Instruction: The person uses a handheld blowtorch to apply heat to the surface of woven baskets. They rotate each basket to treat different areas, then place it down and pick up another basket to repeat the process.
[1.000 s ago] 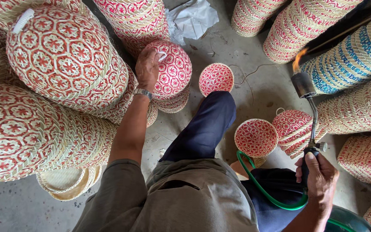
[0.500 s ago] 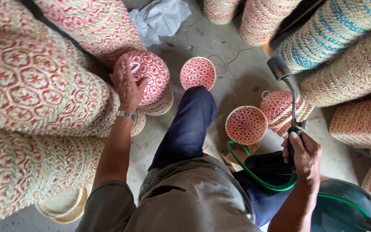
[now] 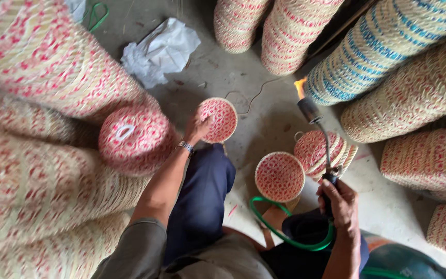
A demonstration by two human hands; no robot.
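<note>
My left hand [image 3: 198, 126] reaches forward and grips the near rim of a small round red-and-cream woven basket [image 3: 221, 119] standing on the concrete floor. My right hand [image 3: 336, 199] is closed around the handle of a gas torch [image 3: 318, 135] held upright; a small orange flame [image 3: 300, 87] burns at its tip. A green hose [image 3: 285, 235] loops from the torch handle down past my knee. Between my hands another small woven basket [image 3: 280, 175] sits on the floor, open side up. A stack of similar baskets [image 3: 320, 150] lies just behind the torch shaft.
Tall stacks of red-and-cream woven baskets [image 3: 32, 170] crowd the left side, one round basket bottom [image 3: 135, 138] facing me. More stacks stand at the back [image 3: 290, 31] and right [image 3: 424, 88], one with blue stripes [image 3: 383, 46]. Crumpled white paper [image 3: 161, 49] lies on the floor [image 3: 264, 111].
My left hand left the larger basket on the left stack and moved right to the small basket on the floor. The torch hand stayed roughly in place while my view shifted.
</note>
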